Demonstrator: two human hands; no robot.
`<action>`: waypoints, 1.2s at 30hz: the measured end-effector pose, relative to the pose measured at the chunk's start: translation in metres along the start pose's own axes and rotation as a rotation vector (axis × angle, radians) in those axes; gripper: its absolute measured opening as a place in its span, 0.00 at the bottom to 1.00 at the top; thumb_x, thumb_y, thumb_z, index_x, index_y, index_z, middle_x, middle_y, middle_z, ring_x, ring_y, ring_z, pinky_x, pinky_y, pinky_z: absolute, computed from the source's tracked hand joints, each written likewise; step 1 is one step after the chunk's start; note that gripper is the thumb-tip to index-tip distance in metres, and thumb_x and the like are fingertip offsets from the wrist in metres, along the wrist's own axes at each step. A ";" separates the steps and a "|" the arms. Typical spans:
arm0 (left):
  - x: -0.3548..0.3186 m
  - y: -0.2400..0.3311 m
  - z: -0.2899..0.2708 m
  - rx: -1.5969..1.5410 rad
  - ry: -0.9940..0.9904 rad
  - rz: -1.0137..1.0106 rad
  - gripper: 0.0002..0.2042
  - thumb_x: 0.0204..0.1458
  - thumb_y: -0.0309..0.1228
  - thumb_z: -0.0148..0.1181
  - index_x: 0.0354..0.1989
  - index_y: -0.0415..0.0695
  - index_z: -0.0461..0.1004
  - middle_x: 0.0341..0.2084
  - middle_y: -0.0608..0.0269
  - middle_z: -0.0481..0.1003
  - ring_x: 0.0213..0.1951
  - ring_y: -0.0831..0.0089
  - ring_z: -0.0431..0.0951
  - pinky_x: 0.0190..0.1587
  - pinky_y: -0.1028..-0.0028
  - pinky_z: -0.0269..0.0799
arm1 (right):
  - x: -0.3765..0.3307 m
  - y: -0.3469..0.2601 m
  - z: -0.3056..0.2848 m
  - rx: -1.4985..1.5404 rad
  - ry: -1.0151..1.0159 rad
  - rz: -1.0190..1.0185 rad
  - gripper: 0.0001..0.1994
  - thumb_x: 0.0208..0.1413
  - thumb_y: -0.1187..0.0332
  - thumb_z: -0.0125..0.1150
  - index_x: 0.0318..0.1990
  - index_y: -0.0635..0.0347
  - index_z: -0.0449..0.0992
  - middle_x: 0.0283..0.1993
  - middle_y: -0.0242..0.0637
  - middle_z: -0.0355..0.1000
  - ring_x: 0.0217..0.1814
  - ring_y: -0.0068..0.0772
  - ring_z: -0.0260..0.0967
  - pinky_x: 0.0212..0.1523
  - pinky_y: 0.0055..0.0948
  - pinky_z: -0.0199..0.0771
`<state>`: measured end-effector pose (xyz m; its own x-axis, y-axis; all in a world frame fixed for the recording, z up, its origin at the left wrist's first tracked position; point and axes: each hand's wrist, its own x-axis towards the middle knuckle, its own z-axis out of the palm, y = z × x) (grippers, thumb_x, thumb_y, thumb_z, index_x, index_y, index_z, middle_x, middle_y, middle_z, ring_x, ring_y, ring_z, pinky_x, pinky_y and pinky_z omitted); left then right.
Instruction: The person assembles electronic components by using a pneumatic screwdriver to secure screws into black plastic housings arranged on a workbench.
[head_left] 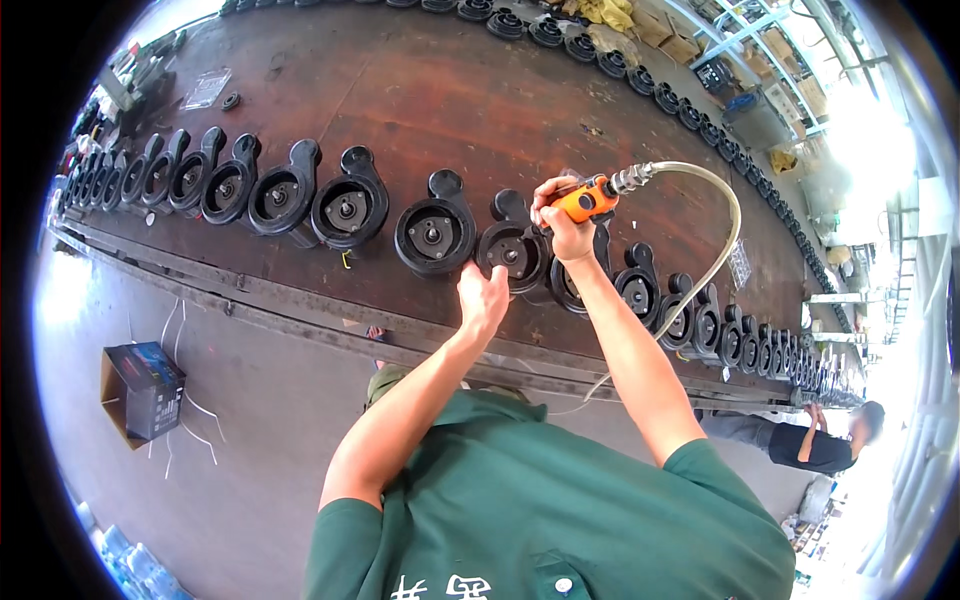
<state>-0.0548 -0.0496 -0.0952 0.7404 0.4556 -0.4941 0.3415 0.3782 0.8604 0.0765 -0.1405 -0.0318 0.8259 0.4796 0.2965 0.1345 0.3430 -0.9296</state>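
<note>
My right hand (567,218) is closed around an orange air screwdriver (587,201), its hose fitting pointing to the right. The tool's working end is over the upper right of a round black housing (512,256); I cannot tell whether it touches a screw. My left hand (483,298) rests at the near left rim of that same housing, thumb and fingers apart against its side. Just left stands another black housing (434,236) with a metal plate and a central shaft inside. A pale air hose (738,215) curves from the tool down to the right.
More black housings (348,210) line the near edge of the reddish-brown table (420,110) both ways, and another row (640,80) follows its far edge. An open cardboard box (145,392) lies on the floor at left. Another person (815,440) is by the table at far right.
</note>
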 end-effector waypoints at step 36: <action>0.034 -0.051 0.003 0.101 0.022 0.239 0.25 0.55 0.29 0.58 0.58 0.26 0.63 0.52 0.33 0.70 0.51 0.46 0.76 0.51 0.59 0.74 | -0.063 -0.016 0.034 -0.018 0.371 -0.100 0.13 0.53 0.83 0.54 0.47 0.64 0.70 0.35 0.36 0.73 0.29 0.22 0.71 0.30 0.19 0.73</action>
<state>-0.0453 -0.0558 -0.1553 0.7947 0.5401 -0.2772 0.2156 0.1757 0.9605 0.0039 -0.1485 -0.0281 0.9499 0.1180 0.2896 0.2314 0.3575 -0.9048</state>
